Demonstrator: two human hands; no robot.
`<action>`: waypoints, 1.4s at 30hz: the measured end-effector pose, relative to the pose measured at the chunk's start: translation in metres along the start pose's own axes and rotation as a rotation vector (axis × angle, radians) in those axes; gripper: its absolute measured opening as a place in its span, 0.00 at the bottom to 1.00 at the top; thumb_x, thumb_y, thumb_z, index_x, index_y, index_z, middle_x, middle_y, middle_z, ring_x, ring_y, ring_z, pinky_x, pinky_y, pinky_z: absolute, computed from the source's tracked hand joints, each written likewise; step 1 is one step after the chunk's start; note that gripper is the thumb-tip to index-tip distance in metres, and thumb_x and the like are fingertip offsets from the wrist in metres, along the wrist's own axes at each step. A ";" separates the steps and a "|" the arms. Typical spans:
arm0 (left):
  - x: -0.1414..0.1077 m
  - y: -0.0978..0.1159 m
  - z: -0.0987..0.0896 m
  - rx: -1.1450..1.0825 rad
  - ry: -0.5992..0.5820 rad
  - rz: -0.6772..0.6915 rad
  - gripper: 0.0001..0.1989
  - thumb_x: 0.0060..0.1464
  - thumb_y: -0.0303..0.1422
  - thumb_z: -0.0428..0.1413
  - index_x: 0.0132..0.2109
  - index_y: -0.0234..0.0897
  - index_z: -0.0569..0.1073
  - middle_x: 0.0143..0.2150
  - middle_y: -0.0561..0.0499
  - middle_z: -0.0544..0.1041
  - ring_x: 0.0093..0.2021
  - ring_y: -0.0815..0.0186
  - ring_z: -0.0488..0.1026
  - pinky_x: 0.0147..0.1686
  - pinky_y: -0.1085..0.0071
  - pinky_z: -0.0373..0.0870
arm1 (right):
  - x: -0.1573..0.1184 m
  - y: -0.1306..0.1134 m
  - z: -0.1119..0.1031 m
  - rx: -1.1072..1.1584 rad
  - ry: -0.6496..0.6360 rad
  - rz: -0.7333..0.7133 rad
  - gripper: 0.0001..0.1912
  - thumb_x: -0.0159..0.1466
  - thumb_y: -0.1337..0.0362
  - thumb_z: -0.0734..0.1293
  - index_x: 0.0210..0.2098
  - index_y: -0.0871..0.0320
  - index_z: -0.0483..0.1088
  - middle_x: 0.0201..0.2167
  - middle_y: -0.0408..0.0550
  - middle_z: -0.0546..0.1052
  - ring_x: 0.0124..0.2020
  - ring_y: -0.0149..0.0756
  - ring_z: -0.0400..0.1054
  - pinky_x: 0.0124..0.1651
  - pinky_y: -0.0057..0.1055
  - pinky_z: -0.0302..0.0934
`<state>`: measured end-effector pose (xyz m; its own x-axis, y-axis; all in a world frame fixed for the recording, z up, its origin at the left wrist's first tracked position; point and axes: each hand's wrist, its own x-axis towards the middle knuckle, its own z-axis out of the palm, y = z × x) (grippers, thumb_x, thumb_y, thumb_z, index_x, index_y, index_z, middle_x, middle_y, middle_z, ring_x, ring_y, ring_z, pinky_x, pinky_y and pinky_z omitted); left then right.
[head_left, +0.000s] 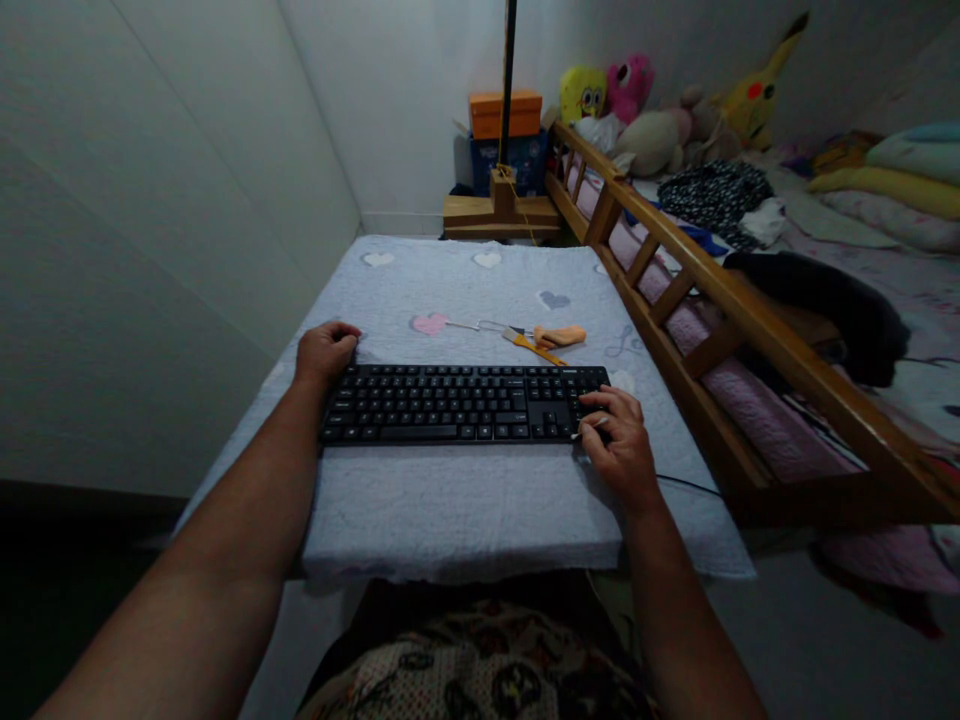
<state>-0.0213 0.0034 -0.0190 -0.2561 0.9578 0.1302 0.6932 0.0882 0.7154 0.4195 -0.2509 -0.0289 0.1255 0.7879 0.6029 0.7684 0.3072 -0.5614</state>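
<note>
A black keyboard (427, 404) lies flat on the cloth-covered table in front of me. My left hand (328, 352) rests at its back left corner, fingers curled together; whether anything is between them is hidden. Over the number pad at the right end, my right hand (616, 440) pinches a thin white cotton swab (600, 424), its lower tip close to the keys near the front edge. Behind the keyboard lie a small brush (536, 347) with a yellow handle and a tool with an orange handle (561, 337) and a thin wire end.
A pale blue cloth (465, 510) with heart prints covers the table. The keyboard's cable (686, 484) runs off to the right. A wooden bed rail (675, 265) borders the table's right side, and a white wall panel (187, 200) its left. Boxes (506, 115) and a wooden stand (501, 205) are behind.
</note>
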 end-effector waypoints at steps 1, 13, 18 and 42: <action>0.000 0.000 0.000 -0.002 -0.001 0.005 0.09 0.46 0.31 0.59 0.35 0.42 0.84 0.34 0.51 0.84 0.39 0.55 0.81 0.48 0.64 0.78 | 0.000 0.000 0.000 -0.001 0.005 -0.001 0.11 0.70 0.67 0.68 0.32 0.49 0.77 0.50 0.51 0.86 0.65 0.57 0.72 0.72 0.67 0.64; -0.003 0.002 0.000 -0.023 0.005 0.012 0.08 0.46 0.32 0.59 0.34 0.42 0.83 0.34 0.51 0.84 0.40 0.55 0.80 0.49 0.63 0.79 | 0.000 0.002 0.003 -0.017 0.029 0.017 0.10 0.72 0.65 0.69 0.36 0.48 0.81 0.51 0.51 0.85 0.65 0.56 0.72 0.72 0.66 0.63; -0.004 0.005 -0.001 -0.027 0.006 -0.001 0.08 0.46 0.31 0.59 0.34 0.42 0.82 0.32 0.51 0.82 0.39 0.55 0.80 0.48 0.63 0.78 | 0.001 0.002 0.002 -0.016 0.030 0.020 0.10 0.72 0.65 0.69 0.36 0.49 0.81 0.51 0.51 0.85 0.65 0.57 0.71 0.73 0.67 0.62; -0.006 0.009 -0.004 0.008 -0.003 -0.001 0.08 0.45 0.32 0.59 0.34 0.42 0.82 0.33 0.50 0.83 0.41 0.54 0.80 0.48 0.63 0.78 | -0.001 -0.003 0.000 0.049 -0.067 0.027 0.09 0.70 0.65 0.70 0.33 0.48 0.80 0.52 0.51 0.85 0.67 0.57 0.70 0.75 0.68 0.62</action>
<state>-0.0163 -0.0031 -0.0107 -0.2542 0.9587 0.1274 0.6982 0.0908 0.7101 0.4171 -0.2526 -0.0273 0.1022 0.8295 0.5490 0.7333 0.3102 -0.6051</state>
